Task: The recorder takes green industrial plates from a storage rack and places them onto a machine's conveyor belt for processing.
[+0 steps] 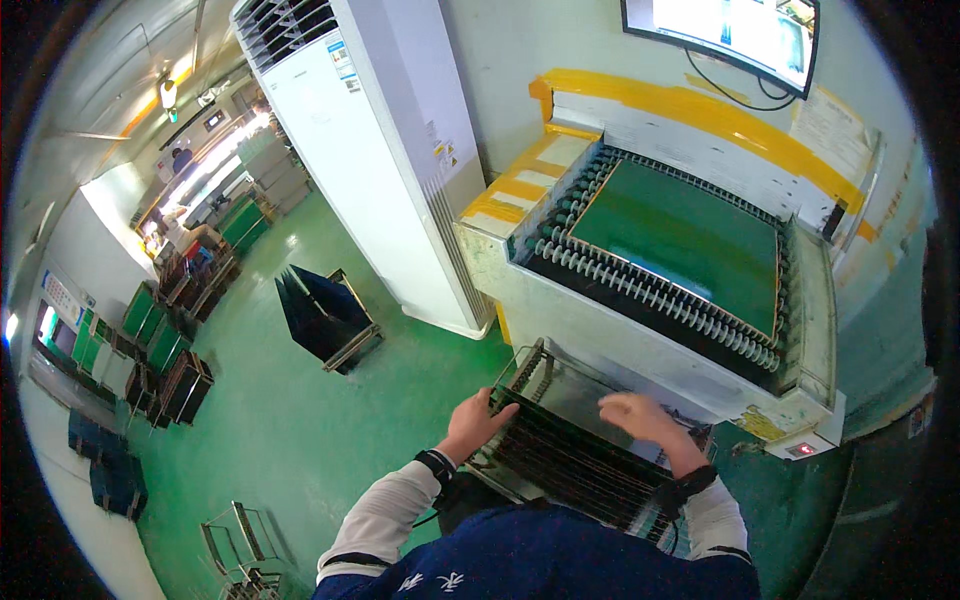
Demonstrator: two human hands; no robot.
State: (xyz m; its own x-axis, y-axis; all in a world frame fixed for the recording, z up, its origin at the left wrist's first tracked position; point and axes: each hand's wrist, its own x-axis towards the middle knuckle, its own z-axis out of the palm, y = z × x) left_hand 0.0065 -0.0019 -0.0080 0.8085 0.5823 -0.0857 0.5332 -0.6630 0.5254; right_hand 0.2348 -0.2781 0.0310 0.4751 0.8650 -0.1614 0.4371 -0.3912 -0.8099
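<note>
Left grip (475, 425) is at the left end of the dark panels (575, 455), thumb and fingers by their edge; whether it pinches one, I cannot tell. Right grip (640, 418), loosely bent with nothing seen in it, is above their right part. The panels sit in a rack (527, 368) before the machine (600, 310), where a green panel (690, 240) lies among rollers (650, 290).

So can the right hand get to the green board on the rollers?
Probably yes: the right hand looks empty, and nothing covers the green board. It would just have to go over the machine's front wall and the front rollers.
</note>
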